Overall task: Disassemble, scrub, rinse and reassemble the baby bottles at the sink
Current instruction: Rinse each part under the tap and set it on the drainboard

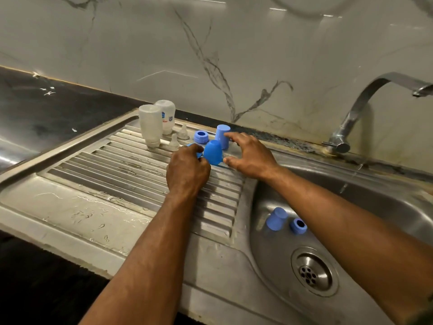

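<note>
The likeliest mishap was a knock-on spill among the drying parts: the tilted blue cap point(212, 152) sat between both hands on the ribbed drainboard point(112, 170), leaning rather than standing, and the ridges and wet patches would have let it skid or roll right, over the edge into the sink basin point(386, 207). The left hand point(187, 168) had its fingers curled at the cap's near-left side, apparently pinching something blue at its base, though what exactly it held could not be told. The right hand point(249, 156) was spread wide and relaxed, holding nothing; its forefinger reached the upright blue cap point(222, 136) just beyond, and a careless nudge there could have toppled that one too. Left of it stood a blue collar ring point(200, 136), then two clear teats point(178, 138), and farther left two clear bottle bodies point(155, 124) upended on the drainboard, mouths down, with no liquid visible inside them; being tall on a grooved surface, they looked easy to tip. The basin held a second blue cap point(276, 219) and collar point(298, 226) on its near-left slope, above the drain point(311, 273), under no visible running water from the tap point(365, 104); those two parts probably still awaited rinsing.
</note>
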